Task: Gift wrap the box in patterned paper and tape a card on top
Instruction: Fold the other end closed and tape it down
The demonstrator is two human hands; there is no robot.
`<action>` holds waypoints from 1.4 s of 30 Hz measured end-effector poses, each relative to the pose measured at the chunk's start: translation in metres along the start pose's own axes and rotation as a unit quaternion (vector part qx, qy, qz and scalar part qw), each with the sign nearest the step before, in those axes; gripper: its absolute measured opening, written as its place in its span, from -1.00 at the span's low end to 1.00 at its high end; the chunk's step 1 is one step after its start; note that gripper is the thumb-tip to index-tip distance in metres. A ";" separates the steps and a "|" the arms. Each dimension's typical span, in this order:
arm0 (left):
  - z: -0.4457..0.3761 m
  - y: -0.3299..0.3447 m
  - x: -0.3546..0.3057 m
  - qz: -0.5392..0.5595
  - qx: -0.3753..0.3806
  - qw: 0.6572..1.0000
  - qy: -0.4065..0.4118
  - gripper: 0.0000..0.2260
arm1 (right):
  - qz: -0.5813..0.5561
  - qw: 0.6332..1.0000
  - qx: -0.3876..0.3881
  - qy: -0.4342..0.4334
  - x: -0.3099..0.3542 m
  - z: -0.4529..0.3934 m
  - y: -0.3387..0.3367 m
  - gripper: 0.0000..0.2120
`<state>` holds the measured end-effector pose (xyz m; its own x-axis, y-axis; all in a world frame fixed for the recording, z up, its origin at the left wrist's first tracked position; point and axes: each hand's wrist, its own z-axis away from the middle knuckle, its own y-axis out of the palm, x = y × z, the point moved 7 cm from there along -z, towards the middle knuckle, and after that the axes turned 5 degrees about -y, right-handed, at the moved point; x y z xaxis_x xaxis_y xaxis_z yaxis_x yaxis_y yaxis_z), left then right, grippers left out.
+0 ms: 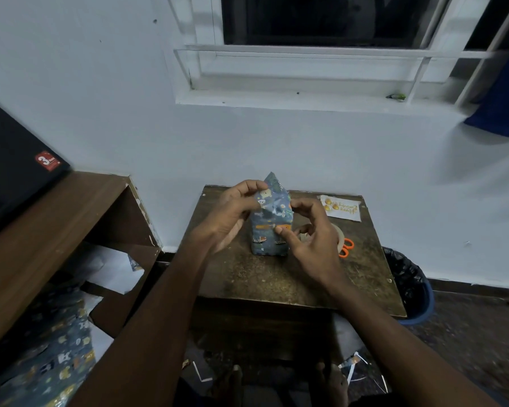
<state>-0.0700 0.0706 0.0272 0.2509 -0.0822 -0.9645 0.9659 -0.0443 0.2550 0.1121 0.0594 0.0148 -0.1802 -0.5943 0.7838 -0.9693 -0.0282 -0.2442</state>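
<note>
The left hand (232, 211) is curled against the left side of the tall box wrapped in blue patterned paper (271, 224), with its fingertips pinching the paper near the top. The right hand (309, 230) is half closed at the right side of the box; its thumb presses on the front face, low down, and the other fingers bend loosely behind the right edge. I cannot tell if a piece of tape is under that thumb.

The box stands between the two hands on the dark worn wooden table (276, 277). Its long axis is vertical, and its top end points up toward the wall. There a loose triangular paper flap (272, 180) stands up, not yet folded down.

My judgement is that the step in hand is the closing of the top end: the sides seem already wrapped, and the last flap is open. The next move calls for folding this flap flat over the top while one hand keeps the box steady, then fixing it with tape.

Just behind the right hand lies a pale roll of tape (337, 235), with orange-handled scissors (347, 248) beside it. Farther behind the right hand lies the white card with gold balloons and gold writing (341, 208), apart from the box.
</note>
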 end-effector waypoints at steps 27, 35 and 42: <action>0.002 0.011 -0.044 -0.441 -0.198 0.875 0.019 -0.67 | 0.085 0.991 0.051 -0.085 -0.001 -0.003 0.001 -0.60; 0.019 0.008 -0.075 -0.475 -0.136 0.865 0.092 -0.83 | 0.097 0.991 0.052 -0.082 -0.004 -0.003 0.000 -0.58; 0.027 0.018 -0.090 -0.593 -0.143 0.783 0.124 -0.81 | 0.112 0.988 0.062 -0.089 -0.002 -0.002 0.005 -0.56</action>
<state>-0.0765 0.0505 0.1207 -0.8626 0.0452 -0.5038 0.4946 0.2843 -0.8213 0.1072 0.0624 0.0130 -0.3452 -0.7277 0.5927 -0.8786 0.0286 -0.4766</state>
